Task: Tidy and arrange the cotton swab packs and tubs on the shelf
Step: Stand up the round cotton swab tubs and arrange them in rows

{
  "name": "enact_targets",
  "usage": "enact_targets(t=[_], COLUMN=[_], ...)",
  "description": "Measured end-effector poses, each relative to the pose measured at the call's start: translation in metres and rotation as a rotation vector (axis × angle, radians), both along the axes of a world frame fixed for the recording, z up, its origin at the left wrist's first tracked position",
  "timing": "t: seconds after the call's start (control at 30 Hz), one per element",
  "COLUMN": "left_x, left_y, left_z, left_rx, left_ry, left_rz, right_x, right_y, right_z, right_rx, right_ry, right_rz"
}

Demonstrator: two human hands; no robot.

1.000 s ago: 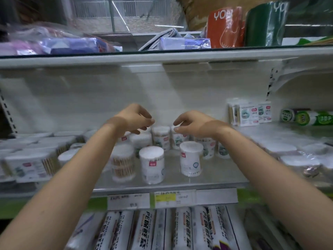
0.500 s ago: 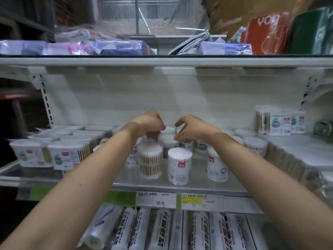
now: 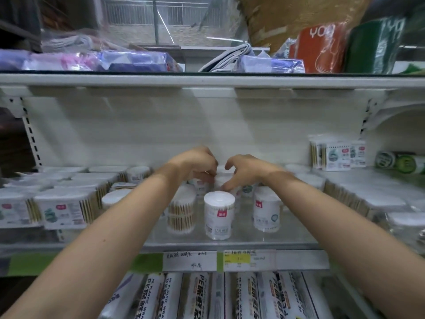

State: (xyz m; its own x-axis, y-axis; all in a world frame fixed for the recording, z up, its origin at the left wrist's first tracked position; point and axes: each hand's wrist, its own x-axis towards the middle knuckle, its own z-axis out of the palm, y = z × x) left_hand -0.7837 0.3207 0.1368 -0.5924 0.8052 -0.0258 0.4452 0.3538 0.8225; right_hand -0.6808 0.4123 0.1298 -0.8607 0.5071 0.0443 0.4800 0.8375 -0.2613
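Round cotton swab tubs stand in the middle of the glass shelf (image 3: 296, 244). In the front row are a clear tub of wooden-stick swabs (image 3: 181, 212), a white tub with a red label (image 3: 219, 217) and a third tub (image 3: 268, 210). My left hand (image 3: 195, 164) and my right hand (image 3: 246, 171) reach over them to the back row. The fingers of both curl around a white back-row tub (image 3: 221, 180) between them. Their fingertips are partly hidden. Square swab packs (image 3: 62, 210) fill the left side, flat packs (image 3: 368, 199) the right.
Upright swab packs (image 3: 338, 155) and green-labelled rolls (image 3: 400, 161) sit at the back right. The upper shelf (image 3: 207, 80) hangs low over my hands. Price labels (image 3: 189, 261) line the shelf front, with plastic wrap rolls (image 3: 197, 295) below.
My two hands have come closer together and sunk from above the tubs onto the back row. The view has shifted to the left along the shelf.
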Motion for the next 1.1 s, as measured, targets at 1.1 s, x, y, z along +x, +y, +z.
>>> enact_targets(t=[1.1], left_x=[0.027], left_y=[0.039], left_z=[-0.009], left_rx=[-0.109], left_ry=[-0.091], left_rz=[-0.117], right_x=[0.039], right_y=[0.049], right_z=[-0.003], right_rx=[0.034], right_ry=[0.094], right_rz=[-0.085])
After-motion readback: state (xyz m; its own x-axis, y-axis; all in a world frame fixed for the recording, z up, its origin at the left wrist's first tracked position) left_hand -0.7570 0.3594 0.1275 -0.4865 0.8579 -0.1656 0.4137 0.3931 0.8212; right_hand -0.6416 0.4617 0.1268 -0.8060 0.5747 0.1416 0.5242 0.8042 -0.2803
